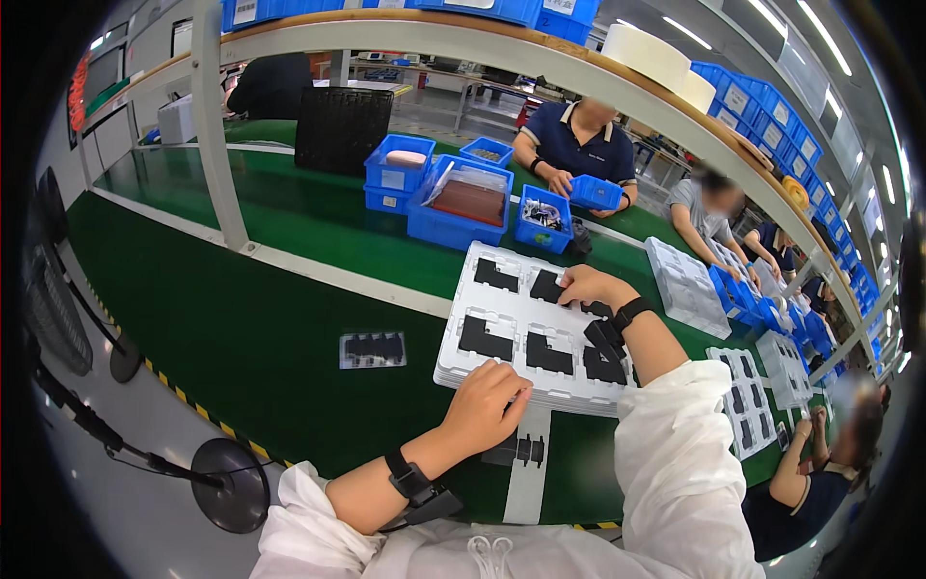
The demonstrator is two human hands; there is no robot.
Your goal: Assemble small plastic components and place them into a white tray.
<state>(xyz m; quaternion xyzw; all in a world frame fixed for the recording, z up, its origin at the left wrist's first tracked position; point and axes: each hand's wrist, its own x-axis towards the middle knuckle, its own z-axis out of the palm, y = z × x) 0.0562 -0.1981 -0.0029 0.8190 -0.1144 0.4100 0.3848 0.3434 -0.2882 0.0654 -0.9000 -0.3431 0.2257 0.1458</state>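
Observation:
A white moulded tray (pixel 482 343) lies on the green bench in front of me, with several flat black parts (pixel 485 340) seated in its pockets. My left hand (pixel 485 405) rests with curled fingers on the tray's near edge. My right hand (pixel 585 287) reaches over the far side and presses on a black part (pixel 547 286) in a pocket there. Both wrists wear black bands. A black part (pixel 521 450) lies on a white strip (pixel 528 473) just below my left hand.
A small clear packet of black parts (pixel 372 349) lies left of the tray. Blue bins (pixel 455 206) stand behind it, and a stack of white trays (pixel 687 285) to the right. People work across the bench and at my right. A shelf frame post (pixel 220 135) rises at left.

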